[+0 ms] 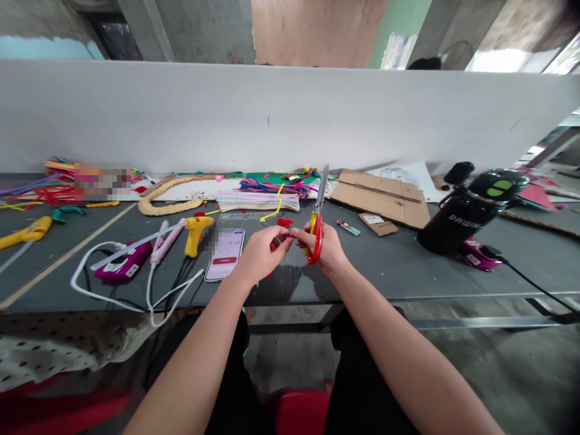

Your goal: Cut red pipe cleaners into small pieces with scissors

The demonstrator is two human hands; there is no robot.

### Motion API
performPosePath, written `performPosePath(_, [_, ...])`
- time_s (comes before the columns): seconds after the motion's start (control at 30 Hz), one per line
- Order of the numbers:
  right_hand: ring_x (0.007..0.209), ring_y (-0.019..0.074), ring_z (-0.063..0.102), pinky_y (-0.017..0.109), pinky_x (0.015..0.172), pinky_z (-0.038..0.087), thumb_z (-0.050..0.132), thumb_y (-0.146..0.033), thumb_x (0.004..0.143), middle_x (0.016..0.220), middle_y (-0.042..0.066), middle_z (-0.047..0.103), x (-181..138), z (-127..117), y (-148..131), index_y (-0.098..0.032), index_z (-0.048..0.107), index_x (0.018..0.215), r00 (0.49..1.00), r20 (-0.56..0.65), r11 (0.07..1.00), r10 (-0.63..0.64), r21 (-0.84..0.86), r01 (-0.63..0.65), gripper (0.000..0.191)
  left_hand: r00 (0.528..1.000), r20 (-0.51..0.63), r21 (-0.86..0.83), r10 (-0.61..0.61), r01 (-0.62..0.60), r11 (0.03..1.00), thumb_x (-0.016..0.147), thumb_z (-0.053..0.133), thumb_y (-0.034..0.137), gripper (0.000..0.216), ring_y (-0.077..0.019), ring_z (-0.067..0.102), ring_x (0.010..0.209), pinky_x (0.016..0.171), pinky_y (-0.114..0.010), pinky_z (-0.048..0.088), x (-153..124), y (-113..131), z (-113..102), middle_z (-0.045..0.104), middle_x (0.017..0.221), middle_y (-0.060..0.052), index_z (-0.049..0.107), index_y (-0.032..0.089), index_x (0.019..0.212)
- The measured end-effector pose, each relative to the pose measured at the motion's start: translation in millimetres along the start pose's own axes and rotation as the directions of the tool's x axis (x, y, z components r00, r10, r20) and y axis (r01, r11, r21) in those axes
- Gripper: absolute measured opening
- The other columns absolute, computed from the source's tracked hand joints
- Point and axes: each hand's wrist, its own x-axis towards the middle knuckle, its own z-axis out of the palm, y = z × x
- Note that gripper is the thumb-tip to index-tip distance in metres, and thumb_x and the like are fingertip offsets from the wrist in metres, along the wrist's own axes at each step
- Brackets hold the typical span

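My left hand (267,251) is closed over the table, its fingertips pinched on a small red fuzzy piece (274,243), partly hidden by the fingers. Close beside it, my right hand (327,244) has scissors (316,238) with red and yellow handles hooked in it, blades pointing up. The thumb and forefinger of that hand also meet at the red piece. Just beyond my fingertips lies a red fuzzy curl (284,223) on the grey table (389,272). A bent yellow pipe cleaner (273,212) rests behind it.
Left of my hands are a phone (225,254), a yellow glue gun (196,235), a pink wand-shaped tool (167,240) and a purple power socket (123,264) with looping cords. Cardboard (385,196) and a black tumbler (466,214) stand right. A white partition (290,121) closes the back.
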Motion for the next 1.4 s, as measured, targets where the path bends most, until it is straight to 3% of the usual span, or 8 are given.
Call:
performPosePath(0.23, [0.052, 0.0126, 0.058, 0.024, 0.047, 0.041, 0.087, -0.047, 0.054, 0.059, -0.004, 0.059, -1.5, 2.5, -1.9, -0.020, 0.050, 0.078, 1.000, -0.011, 0.998, -0.009, -0.060, 0.008, 0.051, 0.999, 0.022, -0.007, 0.023, -0.023, 1.000, 0.093, 0.051, 0.035, 0.022, -0.0153, 0.057, 0.068, 0.063, -0.026, 0.040, -0.6, 4.3, -0.5, 0.066, 0.077, -0.003, 0.066, 0.019, 0.090])
performPosePath(0.4, [0.056, 0.0129, 0.060, 0.024, 0.052, 0.044, 0.086, -0.047, 0.056, 0.059, -0.004, 0.057, 2.4, 0.0, -1.9, -0.020, 0.050, 0.078, 0.999, -0.027, 0.997, -0.044, -0.062, 0.042, 0.050, 0.999, 0.006, -0.057, -0.040, 0.040, 0.998, 0.093, 0.050, 0.037, 0.022, -0.0140, 0.053, 0.064, 0.061, -0.026, 0.038, 0.4, 3.8, 1.0, 0.061, 0.072, -0.001, 0.062, 0.019, 0.087])
performPosePath(0.6, [0.048, 0.0097, 0.044, 0.024, 0.046, 0.034, 0.073, -0.057, 0.070, 0.056, -0.006, 0.050, 7.9, -15.0, -2.3, -0.022, 0.048, 0.077, 0.996, -0.026, 0.971, -0.085, -0.228, 0.077, 0.045, 0.976, -0.053, -0.360, -0.209, 0.177, 0.916, 0.088, 0.057, 0.041, 0.023, -0.0130, 0.055, 0.065, 0.059, -0.024, 0.041, 5.8, 2.6, -2.9, 0.059, 0.072, -0.001, 0.061, 0.018, 0.085])
performPosePath(0.7, [0.051, 0.0087, 0.035, 0.024, 0.047, 0.026, 0.070, -0.055, 0.073, 0.056, -0.007, 0.040, 4.0, -20.8, -2.1, -0.021, 0.045, 0.068, 0.982, 0.009, 0.851, -0.188, -0.498, 0.168, 0.043, 0.953, -0.087, -0.566, -0.289, 0.191, 0.802, 0.085, 0.063, 0.038, 0.021, -0.0116, 0.055, 0.062, 0.057, -0.023, 0.042, 8.4, 1.7, -4.3, 0.059, 0.073, 0.000, 0.061, 0.018, 0.083])
performPosePath(0.83, [0.058, 0.0101, 0.037, 0.024, 0.052, 0.027, 0.069, -0.050, 0.073, 0.061, -0.005, 0.044, -5.6, -22.4, -3.3, -0.021, 0.047, 0.068, 0.957, 0.059, 0.634, -0.285, -0.737, 0.234, 0.037, 0.933, -0.121, -0.785, -0.339, 0.119, 0.609, 0.082, 0.067, 0.033, 0.018, -0.0080, 0.051, 0.056, 0.052, -0.020, 0.038, 11.1, 3.4, -5.1, 0.057, 0.071, 0.001, 0.060, 0.016, 0.079])
performPosePath(0.97, [0.058, 0.0105, 0.039, 0.024, 0.053, 0.027, 0.065, -0.048, 0.076, 0.063, -0.005, 0.049, -12.8, -22.4, -5.0, -0.022, 0.045, 0.069, 0.952, 0.107, 0.568, -0.285, -0.781, 0.258, 0.033, 0.905, -0.141, -0.897, -0.401, 0.055, 0.438, 0.077, 0.071, 0.027, 0.017, -0.0069, 0.048, 0.052, 0.048, -0.020, 0.035, 14.2, 7.8, -7.7, 0.054, 0.067, 0.001, 0.059, 0.015, 0.077])
performPosePath(1.13, [0.057, 0.0110, 0.043, 0.025, 0.053, 0.025, 0.062, -0.053, 0.078, 0.066, -0.004, 0.057, -19.5, -18.5, -4.5, -0.022, 0.047, 0.072, 0.948, 0.130, 0.461, -0.289, -0.849, 0.257, 0.034, 0.892, -0.101, -0.950, -0.441, 0.045, 0.309, 0.078, 0.068, 0.025, 0.014, -0.0068, 0.045, 0.050, 0.047, -0.020, 0.034, 16.1, 9.6, -10.0, 0.050, 0.063, 0.002, 0.059, 0.015, 0.080])
performPosePath(1.4, [0.072, 0.0175, 0.061, 0.027, 0.057, 0.029, 0.062, -0.051, 0.078, 0.083, -0.001, 0.069, -23.4, -12.6, -2.6, -0.024, 0.058, 0.090, 0.915, 0.140, 0.278, -0.378, -0.926, 0.256, 0.029, 0.902, -0.037, -0.973, -0.431, 0.066, 0.221, 0.081, 0.060, 0.023, 0.016, -0.0055, 0.038, 0.045, 0.047, -0.021, 0.032, 14.8, 13.3, -11.9, 0.041, 0.057, 0.005, 0.050, 0.017, 0.071])
